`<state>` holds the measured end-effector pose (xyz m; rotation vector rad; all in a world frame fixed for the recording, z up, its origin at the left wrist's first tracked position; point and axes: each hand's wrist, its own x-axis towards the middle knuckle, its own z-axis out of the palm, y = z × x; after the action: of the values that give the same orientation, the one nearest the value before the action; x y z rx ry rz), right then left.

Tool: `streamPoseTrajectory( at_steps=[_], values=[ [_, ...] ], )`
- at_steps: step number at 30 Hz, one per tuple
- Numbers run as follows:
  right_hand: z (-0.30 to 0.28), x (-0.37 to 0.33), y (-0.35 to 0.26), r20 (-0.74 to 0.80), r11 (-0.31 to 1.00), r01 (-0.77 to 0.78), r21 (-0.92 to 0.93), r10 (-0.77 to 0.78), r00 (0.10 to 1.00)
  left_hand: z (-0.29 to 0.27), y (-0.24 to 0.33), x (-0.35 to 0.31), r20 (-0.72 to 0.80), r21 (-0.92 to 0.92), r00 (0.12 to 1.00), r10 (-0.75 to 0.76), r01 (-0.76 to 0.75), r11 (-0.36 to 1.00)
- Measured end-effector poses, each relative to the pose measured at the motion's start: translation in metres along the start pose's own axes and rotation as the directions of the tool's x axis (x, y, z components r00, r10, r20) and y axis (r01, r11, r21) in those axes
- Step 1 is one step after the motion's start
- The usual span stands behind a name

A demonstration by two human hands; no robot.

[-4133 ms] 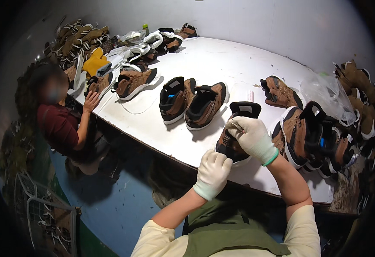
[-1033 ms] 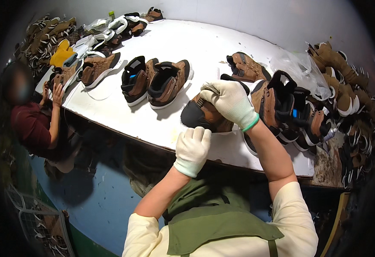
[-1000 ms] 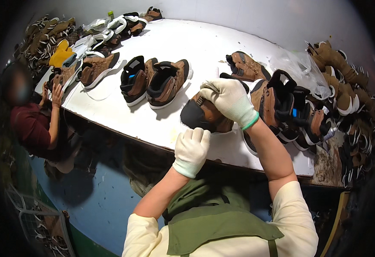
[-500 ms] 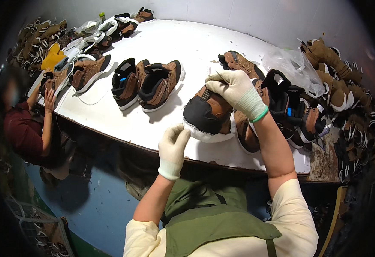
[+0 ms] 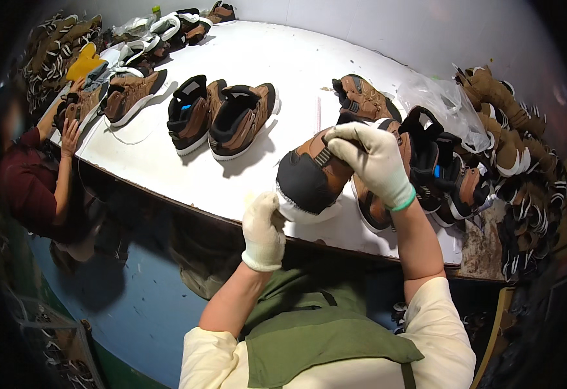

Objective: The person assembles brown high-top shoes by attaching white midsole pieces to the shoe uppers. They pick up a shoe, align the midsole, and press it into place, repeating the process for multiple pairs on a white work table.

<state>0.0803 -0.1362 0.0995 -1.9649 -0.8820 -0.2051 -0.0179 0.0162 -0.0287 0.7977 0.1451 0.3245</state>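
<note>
A brown shoe with a black end [image 5: 306, 181] and a white sole lies at the table's near edge in front of me. White stitches run along the seam above its sole. My left hand [image 5: 262, 230], in a pale knit glove, is closed with its fingertips at the sole's left edge; what it pinches, if anything, is hidden. My right hand [image 5: 371, 159], gloved with a green cuff edge, is closed in a pinch over the brown upper. The glove hides what lies between its fingers.
Two finished-looking shoes [image 5: 241, 120] stand left of centre. More shoes [image 5: 426, 155] crowd the right side beside a clear plastic bag [image 5: 436, 100] and a pile of brown uppers [image 5: 510, 123]. Across at left, a person in a dark red top [image 5: 34, 181] handles another shoe [image 5: 79, 107].
My right hand has come down and slightly right, closer to the shoe; a thin tool seen in its fingers earlier no longer shows. My left hand has turned a little at the sole's edge.
</note>
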Motion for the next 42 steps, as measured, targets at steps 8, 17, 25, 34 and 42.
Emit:
streamPoseTrajectory(
  at_steps=[8,17,25,34,42],
  values=[
    [-0.002,-0.039,0.000,-0.002,0.991,0.077,-0.111,-0.078,0.997,0.001,0.000,-0.009,0.015,0.519,0.987,0.159,-0.144,0.843],
    [-0.002,-0.061,0.009,-0.011,0.979,0.139,-0.147,-0.142,0.990,-0.006,0.002,-0.006,0.322,0.855,0.875,0.362,-0.433,0.285],
    [-0.009,-0.067,0.012,-0.018,0.981,0.144,-0.128,-0.147,0.989,-0.003,0.010,-0.016,0.430,0.852,0.805,0.410,-0.511,0.110],
    [-0.016,-0.071,0.006,-0.021,0.999,-0.010,-0.050,0.009,1.000,0.003,0.009,-0.023,0.515,0.777,0.763,0.392,-0.608,0.164],
    [-0.016,-0.072,0.012,-0.005,0.998,0.021,-0.064,-0.021,1.000,0.013,0.010,-0.026,0.483,0.827,0.788,0.381,-0.554,0.097]
  ],
)
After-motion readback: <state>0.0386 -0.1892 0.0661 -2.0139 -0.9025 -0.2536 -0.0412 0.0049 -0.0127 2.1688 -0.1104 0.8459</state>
